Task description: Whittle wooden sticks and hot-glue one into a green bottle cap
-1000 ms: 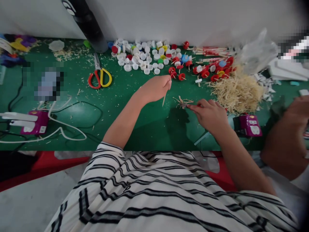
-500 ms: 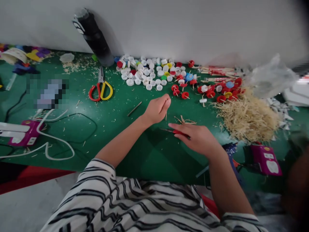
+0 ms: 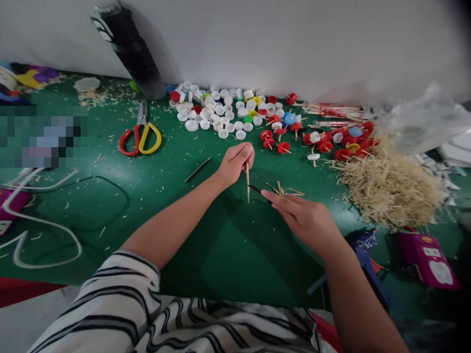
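Note:
My left hand pinches a thin wooden stick that points straight down at the green table. Just to its right, my right hand grips a small dark-bladed tool whose tip reaches toward the stick. A little heap of wood shavings lies just beyond my right fingers. Behind the hands sit several red bottle caps with sticks through them and a spread of white and coloured bottle caps.
Red-and-yellow scissors and a loose dark stick lie to the left. A black bottle stands at the wall. A large shavings pile, a plastic bag, a blue glue gun and a purple box are at right; white cables left.
The stick in my left hand has gone from tucked in to hanging upright. My right hand drew nearer to it with the tool. The view shifted slightly.

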Tool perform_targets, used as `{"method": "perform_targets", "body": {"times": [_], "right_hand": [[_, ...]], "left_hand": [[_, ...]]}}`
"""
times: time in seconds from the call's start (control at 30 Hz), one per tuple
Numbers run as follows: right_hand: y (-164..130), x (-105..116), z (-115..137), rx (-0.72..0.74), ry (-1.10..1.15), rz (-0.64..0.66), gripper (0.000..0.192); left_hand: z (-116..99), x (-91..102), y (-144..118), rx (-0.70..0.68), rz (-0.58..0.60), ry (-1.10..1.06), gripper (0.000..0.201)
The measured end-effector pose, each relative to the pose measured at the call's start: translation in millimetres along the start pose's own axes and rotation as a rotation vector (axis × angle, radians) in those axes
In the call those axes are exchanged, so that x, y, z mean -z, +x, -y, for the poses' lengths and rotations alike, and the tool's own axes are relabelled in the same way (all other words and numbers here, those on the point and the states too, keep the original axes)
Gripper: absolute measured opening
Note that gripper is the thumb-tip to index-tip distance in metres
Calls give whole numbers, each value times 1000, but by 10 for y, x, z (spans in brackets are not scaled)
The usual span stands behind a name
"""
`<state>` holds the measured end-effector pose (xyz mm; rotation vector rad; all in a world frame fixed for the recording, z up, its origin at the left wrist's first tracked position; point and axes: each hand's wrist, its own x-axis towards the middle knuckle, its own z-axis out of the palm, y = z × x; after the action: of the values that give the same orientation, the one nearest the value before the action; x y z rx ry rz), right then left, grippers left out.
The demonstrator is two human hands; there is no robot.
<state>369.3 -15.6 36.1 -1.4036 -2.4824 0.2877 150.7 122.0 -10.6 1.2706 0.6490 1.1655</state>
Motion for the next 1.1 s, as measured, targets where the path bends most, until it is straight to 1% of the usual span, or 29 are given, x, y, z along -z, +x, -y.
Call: {"method": "perform_targets", "body": {"times": [0.13, 0.23, 0.4, 0.53, 0.8, 0.97, 1.1], "right_hand": [[20, -59, 14, -10, -84, 6, 44], [52, -82, 37, -37, -56, 28, 44], [92, -63, 45, -72, 38, 83, 46], [88, -60, 26, -77, 126, 114, 47], [74, -43, 13, -135, 271, 162, 47], [56, 16, 12, -146, 349, 183, 46], [37, -17, 25, -142, 341, 182, 46]], "left_hand": [[-42, -7, -10, 31, 142, 1, 62], [-34, -2, -4, 45, 194, 29, 63], [-3, 7, 19, 65, 204, 59, 64], [-20, 2, 12, 78, 203, 68, 64], [8, 13, 0, 51, 211, 53, 64], [18, 29, -2, 48, 223, 113, 65], [16, 42, -5, 29, 267, 180, 64]]}}
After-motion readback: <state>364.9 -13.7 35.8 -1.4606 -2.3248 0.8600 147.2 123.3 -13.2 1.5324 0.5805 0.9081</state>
